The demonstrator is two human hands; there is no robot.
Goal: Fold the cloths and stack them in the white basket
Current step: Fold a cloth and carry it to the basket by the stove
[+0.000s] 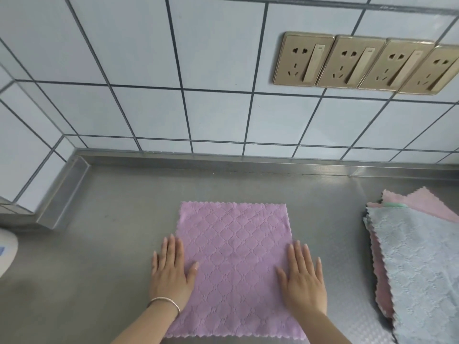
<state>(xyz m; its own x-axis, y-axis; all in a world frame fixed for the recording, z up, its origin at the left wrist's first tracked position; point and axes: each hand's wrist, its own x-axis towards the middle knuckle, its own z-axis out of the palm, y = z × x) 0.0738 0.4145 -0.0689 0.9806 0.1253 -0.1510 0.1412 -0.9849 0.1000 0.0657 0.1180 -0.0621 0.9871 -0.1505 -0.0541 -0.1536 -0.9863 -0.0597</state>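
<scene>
A purple quilted cloth [234, 256] lies spread flat on the steel counter [99, 256] in front of me. My left hand [171, 271] rests flat on its left edge, fingers straight, a thin bangle on the wrist. My right hand [304, 279] lies flat on its right edge, fingers straight as well. To the right sits a pile of unfolded cloths [417, 264], a grey-blue one on top with pink and green ones showing beneath. The white basket cannot be made out for certain.
A white rounded object [7, 252] pokes in at the left edge. A tiled wall stands behind the counter, with a row of gold wall sockets [360, 63] at upper right. A raised steel lip [62, 194] borders the counter's back left corner.
</scene>
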